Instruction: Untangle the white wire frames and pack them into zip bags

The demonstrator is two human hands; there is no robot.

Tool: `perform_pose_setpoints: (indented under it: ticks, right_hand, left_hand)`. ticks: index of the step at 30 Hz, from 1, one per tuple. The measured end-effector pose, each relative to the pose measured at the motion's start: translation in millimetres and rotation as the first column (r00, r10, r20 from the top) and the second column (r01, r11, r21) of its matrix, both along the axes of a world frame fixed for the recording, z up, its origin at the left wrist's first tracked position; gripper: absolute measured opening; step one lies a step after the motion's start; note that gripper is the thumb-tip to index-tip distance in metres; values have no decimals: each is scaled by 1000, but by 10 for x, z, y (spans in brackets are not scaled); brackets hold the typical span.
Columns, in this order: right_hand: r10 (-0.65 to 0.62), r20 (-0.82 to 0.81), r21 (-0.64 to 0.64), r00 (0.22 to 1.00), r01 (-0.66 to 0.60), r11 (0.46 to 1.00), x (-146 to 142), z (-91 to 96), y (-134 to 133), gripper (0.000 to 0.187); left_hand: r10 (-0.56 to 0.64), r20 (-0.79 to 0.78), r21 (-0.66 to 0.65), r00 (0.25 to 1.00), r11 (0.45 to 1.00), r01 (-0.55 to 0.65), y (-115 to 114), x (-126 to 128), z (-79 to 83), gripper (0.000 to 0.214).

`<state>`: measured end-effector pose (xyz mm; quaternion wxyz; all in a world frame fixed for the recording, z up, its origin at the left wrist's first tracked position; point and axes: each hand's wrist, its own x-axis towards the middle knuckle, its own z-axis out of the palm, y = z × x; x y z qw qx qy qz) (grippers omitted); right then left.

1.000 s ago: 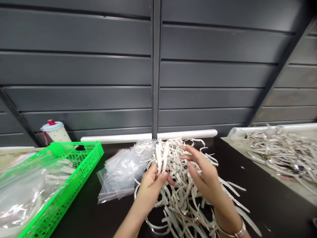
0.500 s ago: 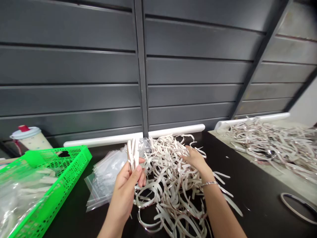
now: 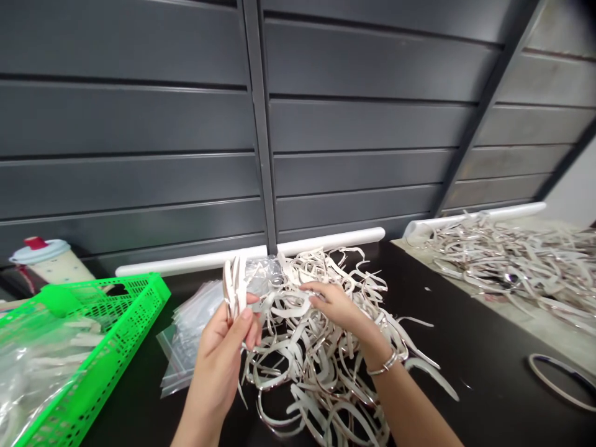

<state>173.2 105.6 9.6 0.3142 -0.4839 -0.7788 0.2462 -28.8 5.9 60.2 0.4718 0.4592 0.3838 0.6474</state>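
My left hand [image 3: 228, 335] is closed round a small upright bundle of curved white strips [image 3: 235, 282] with shiny silvery backs. Over the big tangled pile of the same strips [image 3: 321, 372], my right hand [image 3: 338, 305] has thumb and index finger closed on one curved white strip [image 3: 305, 304]. That strip arches leftward toward the left hand. Clear zip bags [image 3: 193, 323] lie spread on the dark table to the left, partly hidden behind my left hand. Crumpled clear plastic [image 3: 263, 273] rests behind the pile.
A green basket [image 3: 116, 347] with bagged strips stands at left, a lidded cup [image 3: 56, 261] behind it. White tubes [image 3: 335, 241] line the wall. At right, another heap of strips [image 3: 516, 261] covers a pale surface, and a single ring-shaped band [image 3: 559, 388] lies nearer.
My right hand has come leftward from the back of the pile and now pinches a curved strip. The left hand, still holding its bundle, has shifted slightly left.
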Motion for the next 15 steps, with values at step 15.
perform_pose_setpoints:
  ticks: [15]
  right_hand:
    - [-44, -451, -306, 892, -108, 946, 94, 0, 40, 47]
  left_hand:
    - [57, -2, -5, 998, 998, -57, 72, -56, -26, 23]
